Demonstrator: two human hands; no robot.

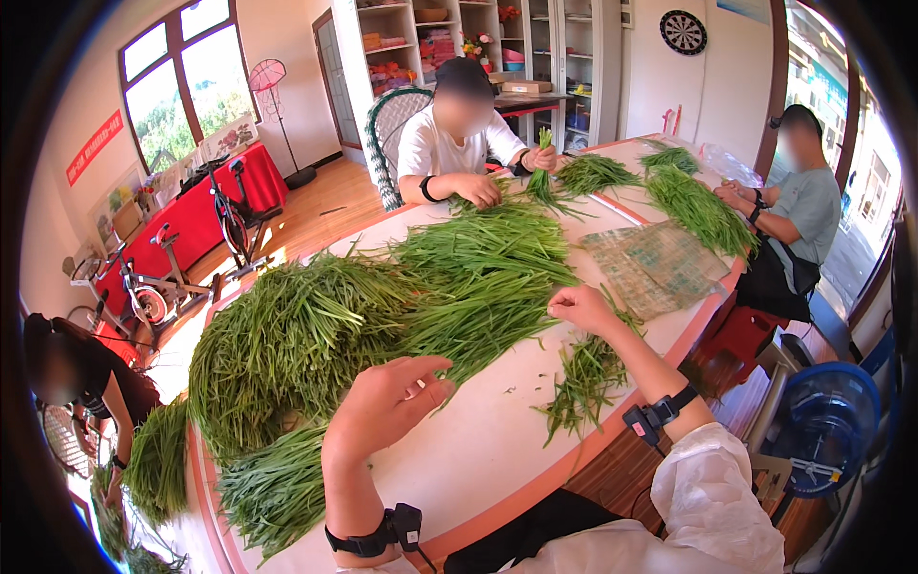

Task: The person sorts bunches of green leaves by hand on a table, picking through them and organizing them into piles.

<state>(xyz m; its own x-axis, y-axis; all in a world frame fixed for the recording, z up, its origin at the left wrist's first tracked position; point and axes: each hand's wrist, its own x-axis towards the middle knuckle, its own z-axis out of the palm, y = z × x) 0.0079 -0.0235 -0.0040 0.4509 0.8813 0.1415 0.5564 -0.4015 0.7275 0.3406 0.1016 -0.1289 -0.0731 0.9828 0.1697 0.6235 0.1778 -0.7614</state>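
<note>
My left hand (387,402) hovers over the near part of the white table (478,450), fingers apart and slightly bent, holding nothing I can see. Beside it rises a big heap of garlic chives (296,335), long thin green leaves piled loosely. My right hand (581,308) is above the table with fingertips pinched together; whatever they hold, if anything, is too small to make out. Just left of that hand lies more of the chives in a flatter spread (488,277). Below it is a small scatter of trimmed chive bits (583,383).
Across the table a person in white (469,143) holds a chive bunch (542,163). Another person (803,191) sits at the right by a chive pile (703,210); a third (86,373) bends at the left. A woven sack (655,268) lies flat. A blue basin (827,421) stands lower right.
</note>
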